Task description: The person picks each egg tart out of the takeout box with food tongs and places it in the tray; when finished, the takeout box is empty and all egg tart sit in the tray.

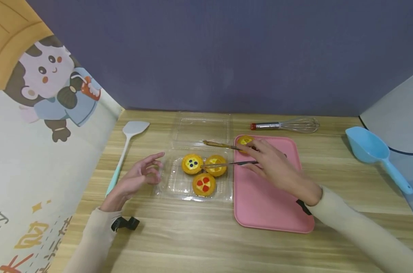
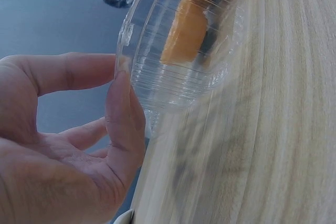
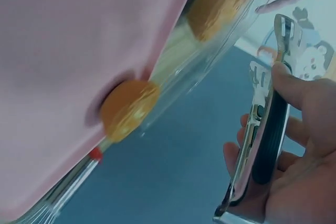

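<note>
A clear hinged plastic box (image 1: pixel 179 191) lies with its lid folded back, holding three egg tarts: one with blue dots (image 1: pixel 192 164), one with red pieces (image 1: pixel 204 184) and one with yellow topping (image 1: pixel 215 170). My left hand (image 1: pixel 139 177) pinches the box's left rim between thumb and finger, as the left wrist view shows. In my right hand (image 1: pixel 272 163) are metal tongs (image 3: pixel 270 135) with black grips. Their arms are spread and nothing is between the tips, which point left above the box. Another yellow tart (image 3: pixel 128 107) sits at the pink tray's far left corner, below the right hand.
The pink tray (image 1: pixel 271 212) stands directly right of the box. A whisk (image 1: pixel 285 124) lies behind it, and a blue scoop (image 1: pixel 370 148) is at the far right. On the left lies a white spatula (image 1: pixel 126 148) with a mint handle. A dark wall (image 1: pixel 226 57) closes off the back.
</note>
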A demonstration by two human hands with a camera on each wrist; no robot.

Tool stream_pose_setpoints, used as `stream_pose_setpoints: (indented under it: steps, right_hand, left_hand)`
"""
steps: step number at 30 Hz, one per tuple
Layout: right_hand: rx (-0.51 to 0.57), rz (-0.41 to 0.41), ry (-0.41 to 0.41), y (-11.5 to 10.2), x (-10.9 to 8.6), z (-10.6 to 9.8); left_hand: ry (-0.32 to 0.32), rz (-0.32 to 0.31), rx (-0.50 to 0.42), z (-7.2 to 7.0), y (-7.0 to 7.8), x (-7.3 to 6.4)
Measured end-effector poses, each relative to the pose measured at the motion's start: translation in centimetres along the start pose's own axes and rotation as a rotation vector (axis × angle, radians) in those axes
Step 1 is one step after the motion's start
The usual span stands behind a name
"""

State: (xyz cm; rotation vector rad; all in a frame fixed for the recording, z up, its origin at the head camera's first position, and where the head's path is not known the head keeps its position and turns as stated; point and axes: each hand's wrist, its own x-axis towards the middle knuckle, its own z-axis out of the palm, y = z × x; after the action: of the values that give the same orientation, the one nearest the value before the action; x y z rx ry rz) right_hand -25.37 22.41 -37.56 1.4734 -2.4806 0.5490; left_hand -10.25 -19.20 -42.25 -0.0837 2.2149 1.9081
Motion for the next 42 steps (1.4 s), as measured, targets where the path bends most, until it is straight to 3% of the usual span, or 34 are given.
stream_pose_setpoints:
  steps: [10,27,42]
  right_hand:
    - [-0.022,-0.052,-0.109,-1.9,2.3,1.9]
    - [-0.043,-0.029,-0.165,-3.0,4.3,4.2]
    - [-0.083,-0.086,-0.125,-3.8,5.2,5.7]
  left_hand:
    - [-0.002,-0.006,-0.002,-0.1,-0.2,0.2]
    - [-0.006,0.012,-0.003,-0.1,-0.3,0.2]
    - [-0.010,0.004,-0.007,-0.2,-0.4,0.3]
